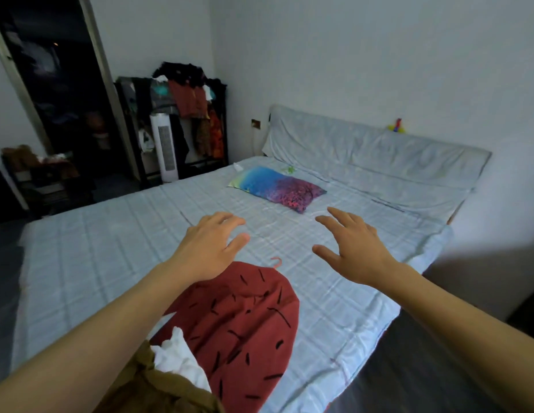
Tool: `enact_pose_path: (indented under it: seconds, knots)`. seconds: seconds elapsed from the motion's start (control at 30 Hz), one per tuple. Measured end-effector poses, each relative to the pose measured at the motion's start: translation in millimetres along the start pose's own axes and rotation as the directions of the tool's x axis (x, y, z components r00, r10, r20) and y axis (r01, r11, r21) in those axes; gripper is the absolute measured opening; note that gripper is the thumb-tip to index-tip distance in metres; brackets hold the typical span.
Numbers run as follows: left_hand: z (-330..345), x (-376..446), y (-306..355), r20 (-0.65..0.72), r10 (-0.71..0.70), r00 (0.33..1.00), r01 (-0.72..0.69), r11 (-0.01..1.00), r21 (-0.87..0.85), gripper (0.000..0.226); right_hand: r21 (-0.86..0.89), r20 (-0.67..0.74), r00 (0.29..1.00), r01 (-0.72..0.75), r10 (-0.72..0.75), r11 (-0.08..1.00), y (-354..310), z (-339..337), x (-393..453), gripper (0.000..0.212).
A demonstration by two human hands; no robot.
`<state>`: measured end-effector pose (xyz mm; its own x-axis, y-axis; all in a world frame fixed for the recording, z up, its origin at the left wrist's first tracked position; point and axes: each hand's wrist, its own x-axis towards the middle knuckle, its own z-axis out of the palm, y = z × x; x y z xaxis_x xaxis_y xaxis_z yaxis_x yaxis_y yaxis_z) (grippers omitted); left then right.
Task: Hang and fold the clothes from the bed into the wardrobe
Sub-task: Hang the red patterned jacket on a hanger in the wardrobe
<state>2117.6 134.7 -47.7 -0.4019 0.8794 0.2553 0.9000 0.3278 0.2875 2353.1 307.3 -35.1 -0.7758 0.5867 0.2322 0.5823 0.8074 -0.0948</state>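
Note:
A red garment with black dashes (pixel 247 326) lies spread on the bed (pixel 89 248), a pink hanger hook (pixel 276 261) poking out at its top. A white cloth (pixel 176 357) and a brown garment (pixel 146 389) are bunched at its lower left. My left hand (pixel 212 245) hovers above the garment's top edge, fingers spread and slightly bent, holding nothing. My right hand (pixel 352 245) hangs over the bare sheet to the right of the hook, fingers splayed, also holding nothing.
A colourful pillow (pixel 277 187) lies near the padded headboard (pixel 379 150). Beyond the bed's far left stand a white tower fan (pixel 165 147), a dark open rack with hanging clothes (pixel 197 120) and a dark doorway (pixel 60 93). Dark floor runs along the bed's right side.

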Motion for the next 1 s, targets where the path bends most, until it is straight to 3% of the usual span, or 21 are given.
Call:
enact_pose_path:
  seconds: [0.3,0.63,0.77,1.0]
  knots:
    - [74,77,-45,0.119,-0.038,0.992,0.045,0.997,-0.06,0.047,0.035,0.138,0.988,-0.08,0.074,0.996,29,71,66,0.066]
    - [177,157,-73,0.275,-0.195,0.941,0.197,0.98,0.02,0.048,0.179,0.324,0.946,-0.061,0.0,0.982,103,185,164,0.065]
    - [222,205,-70,0.336,-0.287,0.897,0.294,0.955,0.032,0.049,0.243,0.395,0.919,-0.114,0.009,0.963,144,229,204,0.064]
    - [279,247,-84,0.397,-0.311,0.864,0.295,0.95,0.102,0.047,0.272,0.517,0.852,-0.256,0.084,0.928,174,310,240,0.06]
